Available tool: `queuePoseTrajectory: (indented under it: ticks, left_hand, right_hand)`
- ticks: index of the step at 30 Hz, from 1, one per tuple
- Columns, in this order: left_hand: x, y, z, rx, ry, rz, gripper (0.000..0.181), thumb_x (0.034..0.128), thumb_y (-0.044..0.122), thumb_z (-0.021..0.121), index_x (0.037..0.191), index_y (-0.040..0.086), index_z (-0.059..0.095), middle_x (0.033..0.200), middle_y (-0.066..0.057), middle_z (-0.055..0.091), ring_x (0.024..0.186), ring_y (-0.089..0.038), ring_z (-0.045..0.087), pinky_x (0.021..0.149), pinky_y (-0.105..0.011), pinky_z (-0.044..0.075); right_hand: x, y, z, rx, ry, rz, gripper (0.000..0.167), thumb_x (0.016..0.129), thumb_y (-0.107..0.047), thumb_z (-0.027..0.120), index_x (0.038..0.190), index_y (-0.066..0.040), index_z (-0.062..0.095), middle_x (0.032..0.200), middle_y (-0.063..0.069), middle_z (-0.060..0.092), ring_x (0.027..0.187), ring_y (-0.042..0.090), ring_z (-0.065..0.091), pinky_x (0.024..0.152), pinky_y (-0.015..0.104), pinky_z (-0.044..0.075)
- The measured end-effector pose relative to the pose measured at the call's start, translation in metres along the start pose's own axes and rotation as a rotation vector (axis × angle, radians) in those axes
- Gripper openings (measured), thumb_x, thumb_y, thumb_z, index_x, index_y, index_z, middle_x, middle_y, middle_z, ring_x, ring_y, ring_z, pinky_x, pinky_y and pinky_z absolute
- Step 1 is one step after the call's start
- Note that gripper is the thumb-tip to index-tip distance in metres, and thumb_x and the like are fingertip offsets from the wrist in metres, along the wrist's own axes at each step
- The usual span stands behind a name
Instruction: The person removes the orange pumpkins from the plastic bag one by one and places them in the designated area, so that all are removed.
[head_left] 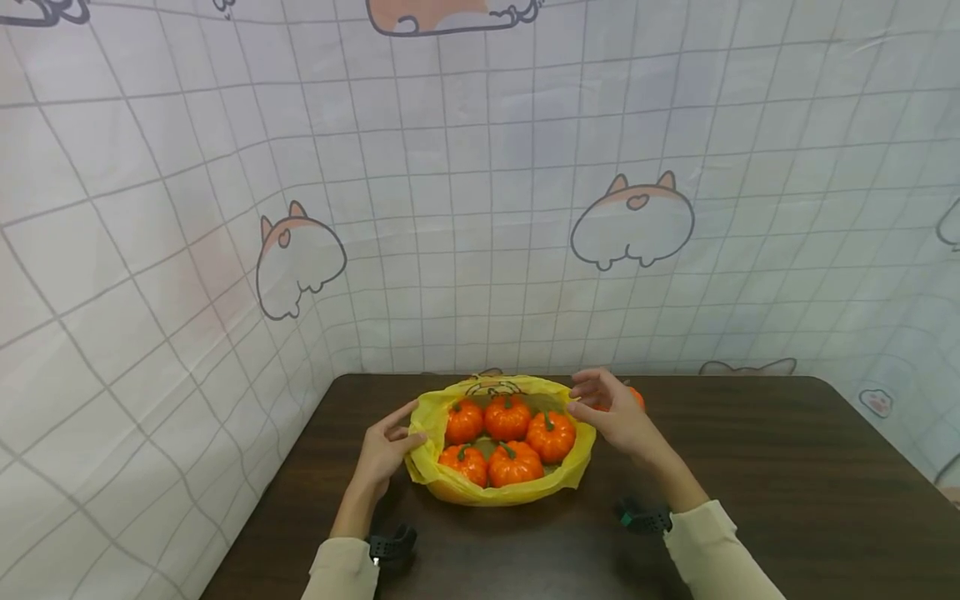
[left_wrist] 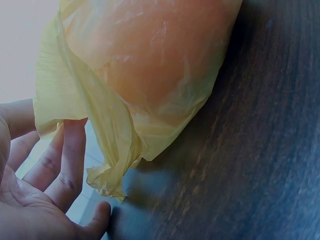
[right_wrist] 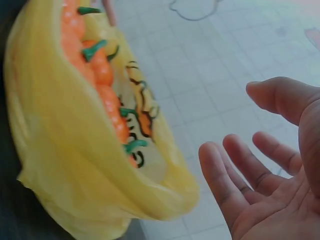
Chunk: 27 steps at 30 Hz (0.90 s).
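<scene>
A yellow plastic bag [head_left: 495, 495] stands wide open, with several orange pumpkins [head_left: 514, 464] with green stems inside. At its left rim is my left hand [head_left: 381, 454]; in the left wrist view the fingers of this hand [left_wrist: 47, 182] are loosely extended at the bag's folded edge [left_wrist: 107, 135], thumb apart. My right hand [head_left: 624, 423] is by the right rim. The right wrist view shows this hand [right_wrist: 272, 192] empty, fingers spread and slightly bent, beside the bag [right_wrist: 85, 150] and apart from it. Another orange pumpkin [head_left: 637, 398] is partly hidden behind my right hand.
The dark wooden table [head_left: 780, 483] extends to both sides of the bag. Behind it and at the left hangs a white grid-patterned cloth [head_left: 480, 208] with cartoon animals. A dark band [head_left: 393, 546] is at the left wrist, another [head_left: 645, 518] at the right.
</scene>
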<state>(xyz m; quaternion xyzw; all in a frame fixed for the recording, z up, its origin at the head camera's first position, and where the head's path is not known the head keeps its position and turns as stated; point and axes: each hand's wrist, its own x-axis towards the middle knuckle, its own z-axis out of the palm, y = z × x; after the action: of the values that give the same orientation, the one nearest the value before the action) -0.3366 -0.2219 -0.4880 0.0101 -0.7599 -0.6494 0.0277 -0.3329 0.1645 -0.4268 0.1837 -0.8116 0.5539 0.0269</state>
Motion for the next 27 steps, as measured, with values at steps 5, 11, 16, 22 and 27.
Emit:
queuePoseTrajectory:
  ticks: [5,11,16,22,27]
  left_hand:
    - [-0.001,0.001,0.001,0.003,-0.004,0.004,0.06,0.0935,0.009,0.074,0.149,0.023,0.056,0.105,-0.013,0.076,0.087,-0.017,0.07,0.076,-0.033,0.059]
    - [0.0,0.0,0.003,0.007,-0.002,0.007,0.06,0.0928,0.008,0.074,0.148,0.024,0.057,0.105,-0.013,0.076,0.091,-0.018,0.07,0.079,-0.032,0.059]
    - [-0.001,0.001,0.004,0.016,0.007,0.006,0.06,0.0925,0.008,0.074,0.147,0.025,0.058,0.107,-0.012,0.076,0.096,-0.018,0.069,0.081,-0.033,0.059]
    - [0.001,0.0,0.005,0.008,0.001,0.01,0.061,0.0923,0.009,0.075,0.148,0.023,0.056,0.111,-0.016,0.075,0.093,-0.018,0.07,0.078,-0.033,0.06]
    - [0.001,-0.001,0.005,0.018,0.005,0.009,0.061,0.0924,0.009,0.075,0.149,0.024,0.056,0.113,-0.015,0.074,0.096,-0.018,0.068,0.078,-0.033,0.059]
  right_hand:
    - [0.0,0.004,0.015,0.002,-0.048,0.01,0.053,0.099,-0.019,0.068,0.143,-0.001,0.045,0.139,0.026,0.052,0.124,0.041,0.059,0.095,0.044,0.057]
    - [-0.002,0.009,0.026,-0.084,-0.037,0.078,0.057,0.096,-0.022,0.073,0.144,-0.007,0.046,0.144,0.02,0.052,0.131,0.041,0.056,0.093,0.046,0.057]
    - [-0.002,0.013,0.029,-0.176,-0.027,0.092,0.058,0.096,-0.024,0.073,0.145,-0.008,0.047,0.147,0.016,0.053,0.133,0.041,0.055,0.093,0.049,0.057]
    - [0.0,0.019,0.031,-0.223,-0.033,0.092,0.062,0.094,-0.021,0.076,0.146,-0.006,0.048,0.15,0.018,0.052,0.134,0.043,0.054,0.094,0.05,0.056]
    - [0.002,0.025,0.033,-0.275,-0.036,0.102,0.067,0.091,-0.022,0.079,0.147,-0.003,0.047,0.151,0.018,0.052,0.135,0.042,0.053,0.1,0.054,0.052]
